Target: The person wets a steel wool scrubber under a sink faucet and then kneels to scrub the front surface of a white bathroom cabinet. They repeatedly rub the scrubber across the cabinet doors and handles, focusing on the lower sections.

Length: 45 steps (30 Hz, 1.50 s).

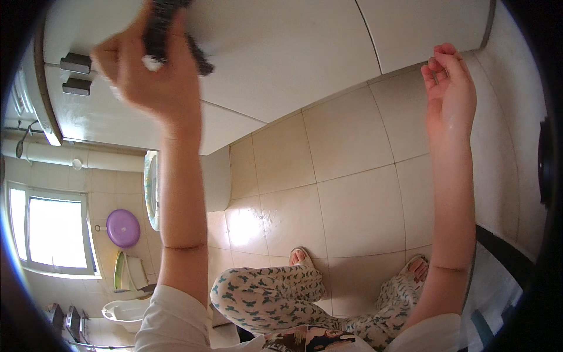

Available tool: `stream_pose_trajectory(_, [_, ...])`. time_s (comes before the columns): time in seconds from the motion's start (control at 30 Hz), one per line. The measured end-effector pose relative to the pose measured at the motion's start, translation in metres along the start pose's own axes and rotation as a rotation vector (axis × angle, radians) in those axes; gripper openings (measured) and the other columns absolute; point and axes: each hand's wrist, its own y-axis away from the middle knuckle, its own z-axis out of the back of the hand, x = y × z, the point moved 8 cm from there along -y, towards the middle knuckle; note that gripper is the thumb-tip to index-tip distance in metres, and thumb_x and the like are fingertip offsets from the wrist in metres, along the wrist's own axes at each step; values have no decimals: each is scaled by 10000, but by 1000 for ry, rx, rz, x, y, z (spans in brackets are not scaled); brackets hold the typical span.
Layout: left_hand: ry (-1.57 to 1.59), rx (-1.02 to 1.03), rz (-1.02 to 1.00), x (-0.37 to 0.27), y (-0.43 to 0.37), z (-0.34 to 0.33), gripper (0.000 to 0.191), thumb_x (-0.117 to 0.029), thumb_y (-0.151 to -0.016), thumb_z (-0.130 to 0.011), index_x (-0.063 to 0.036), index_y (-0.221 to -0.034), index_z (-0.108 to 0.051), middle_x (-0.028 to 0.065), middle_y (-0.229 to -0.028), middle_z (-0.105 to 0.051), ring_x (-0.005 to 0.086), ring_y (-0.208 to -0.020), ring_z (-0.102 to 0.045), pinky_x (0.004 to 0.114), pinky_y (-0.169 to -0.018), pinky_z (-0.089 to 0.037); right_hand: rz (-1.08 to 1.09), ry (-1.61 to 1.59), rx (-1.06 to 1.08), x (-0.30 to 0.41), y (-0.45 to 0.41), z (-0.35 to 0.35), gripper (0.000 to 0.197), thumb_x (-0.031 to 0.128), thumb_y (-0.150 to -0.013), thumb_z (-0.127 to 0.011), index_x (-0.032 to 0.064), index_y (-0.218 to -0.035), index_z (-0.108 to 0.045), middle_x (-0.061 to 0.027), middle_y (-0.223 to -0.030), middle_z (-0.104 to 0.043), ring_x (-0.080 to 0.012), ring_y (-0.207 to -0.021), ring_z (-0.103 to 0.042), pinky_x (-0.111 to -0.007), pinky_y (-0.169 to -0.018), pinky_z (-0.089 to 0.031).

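Note:
My left hand point(154, 83) grips a black, rough-textured item point(156, 33), blurred, so its kind cannot be told. A small white patch shows between the fingers. Behind this hand are the white cabinet panels point(272, 57), with two dark handles, an upper one point(75, 63) and a lower one point(77, 86), just left of it. Whether the black item touches a panel is not clear. My right hand point(451, 88) is raised at the right, palm turned inward, its fingers loosely curled and apart. Nothing is visible in it. It appears in front of the cabinet's lower edge and the tiled floor.
Beige floor tiles point(356, 211) lie below, with a wet-looking shine on one. A pale wall point(497, 145) bounds the right side. At the left are a window point(57, 233), a white pipe point(114, 160), a hanging purple basin point(123, 228) and a white tub point(127, 313).

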Motion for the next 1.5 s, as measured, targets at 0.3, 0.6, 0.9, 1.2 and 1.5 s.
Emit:
stream_pose_trajectory(0.3, [162, 302, -154, -33, 37, -34, 341, 16, -763, -704, -91, -1086, -712, 69, -860, -602, 272, -829, -587, 381, -704, -508, 19, 35, 10, -5, 12, -8, 146, 52, -875, -627, 46, -1021, -634, -11, -927, -604, -103, -810, -539, -277, -827, -467])
stream_pose_trajectory(0.6, [249, 489, -200, -96, 70, -72, 214, 8, -798, -637, -56, -999, -673, 70, -896, -574, 260, -888, -570, 403, -757, -506, -39, -17, 122, -11, 11, -19, 157, 61, -917, -632, 64, -1074, -625, -10, -1014, -623, -102, -885, -559, -285, -864, -451])
stream_pose_trajectory(0.9, [214, 159, -196, -85, 23, -62, 188, 1, -799, -693, -96, -961, -696, 68, -871, -562, 249, -826, -571, 382, -674, -502, -27, -9, -10, -2, 3, -2, 147, 50, -914, -624, 67, -1060, -622, -4, -999, -616, -102, -881, -553, -287, -867, -455])
stream_pose_trajectory(1.2, [196, 173, -35, -78, -15, -61, 234, -6, -772, -673, -57, -1000, -688, 55, -885, -544, 239, -840, -568, 358, -666, -514, -31, 5, -5, -2, -1, 9, 150, 46, -913, -622, 63, -1062, -623, -12, -990, -620, -108, -860, -560, -282, -858, -463])
stream_pose_trajectory(1.5, [246, 221, -42, -96, -6, -73, 313, 2, -751, -728, -96, -1047, -753, 52, -880, -574, 219, -790, -595, 327, -652, -522, 11, 35, -55, 6, 2, 12, 123, 32, -872, -615, 47, -992, -639, -2, -895, -603, -95, -759, -543, -272, -786, -475])
